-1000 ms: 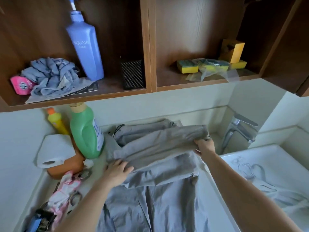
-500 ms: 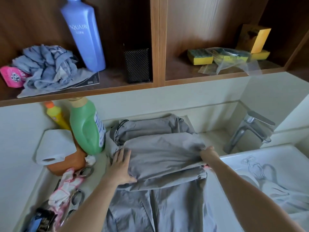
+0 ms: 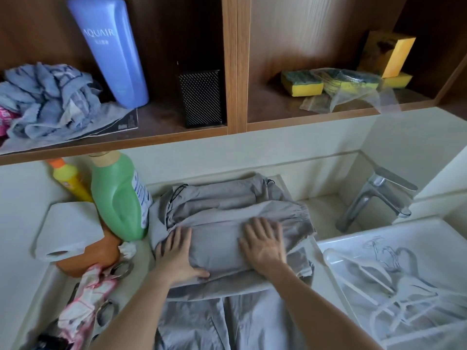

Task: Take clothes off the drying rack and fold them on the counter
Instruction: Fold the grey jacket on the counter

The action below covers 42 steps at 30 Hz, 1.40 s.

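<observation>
A grey garment [image 3: 219,215] with a drawstring and an elastic cuff lies folded over itself on the pale counter [image 3: 141,258]. Its lower part hangs toward me past the counter's front. My left hand [image 3: 177,253] lies flat on the left side of the top fold, fingers straight, thumb along the near edge. On the right side of the same fold my right hand [image 3: 265,243] presses palm down with the fingers spread. The drying rack is out of view.
Left of the garment stand a green bottle [image 3: 118,198], a yellow bottle [image 3: 68,178], a paper roll [image 3: 68,228] and scissors [image 3: 121,269]. To the right are a tap [image 3: 374,195] and a white sink [image 3: 429,238] holding hangers [image 3: 366,279]. Wooden shelves [image 3: 230,61] hang close above.
My right hand let go of the garment's right edge and moved left onto the top of the fold. The folded layer now lies flat under both palms. The view has moved closer.
</observation>
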Motion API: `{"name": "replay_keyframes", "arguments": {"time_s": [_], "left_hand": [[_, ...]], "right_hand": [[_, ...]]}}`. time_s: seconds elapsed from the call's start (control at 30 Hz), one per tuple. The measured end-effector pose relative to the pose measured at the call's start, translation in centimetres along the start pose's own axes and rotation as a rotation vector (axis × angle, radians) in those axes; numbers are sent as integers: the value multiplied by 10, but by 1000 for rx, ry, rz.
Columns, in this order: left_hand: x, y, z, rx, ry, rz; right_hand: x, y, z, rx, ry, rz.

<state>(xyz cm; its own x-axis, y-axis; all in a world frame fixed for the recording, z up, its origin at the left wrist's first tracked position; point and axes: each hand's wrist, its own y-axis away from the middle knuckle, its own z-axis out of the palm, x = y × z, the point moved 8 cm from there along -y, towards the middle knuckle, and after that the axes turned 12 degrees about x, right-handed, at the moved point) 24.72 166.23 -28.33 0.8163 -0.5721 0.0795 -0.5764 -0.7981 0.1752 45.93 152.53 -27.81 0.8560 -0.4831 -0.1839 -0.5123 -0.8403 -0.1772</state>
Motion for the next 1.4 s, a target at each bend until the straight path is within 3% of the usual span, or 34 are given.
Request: {"name": "replay_keyframes", "arguments": {"time_s": [0.1, 0.2, 0.5, 0.6, 0.73, 0.83, 0.93, 1.03, 1.27, 1.4], "left_hand": [[-16, 2, 6, -110, 5, -20], [-15, 1, 9, -127, 65, -24], [-26, 29, 13, 61, 22, -64], [-35, 33, 16, 93, 15, -141], [-39, 4, -29, 344, -80, -149], [-30, -31, -69, 549, -79, -19], [-19, -75, -87, 514, 119, 39], [-13, -121, -88, 387, 356, -42], [-39, -161, -59, 125, 456, -292], [-53, -160, -57, 139, 496, -333]], "right_hand": [[69, 17, 2, 20, 59, 237], [75, 15, 0, 22, 75, 219], [79, 4, -10, -181, 117, 168], [82, -11, -24, -110, 125, 218], [95, -55, -43, -42, 39, 318], [83, -94, -63, 144, -151, 224], [63, -128, -59, 130, -292, 166], [65, -154, -34, 40, -374, 226], [94, -172, 8, -136, -427, 383], [96, -173, 7, -138, -398, 362]]}}
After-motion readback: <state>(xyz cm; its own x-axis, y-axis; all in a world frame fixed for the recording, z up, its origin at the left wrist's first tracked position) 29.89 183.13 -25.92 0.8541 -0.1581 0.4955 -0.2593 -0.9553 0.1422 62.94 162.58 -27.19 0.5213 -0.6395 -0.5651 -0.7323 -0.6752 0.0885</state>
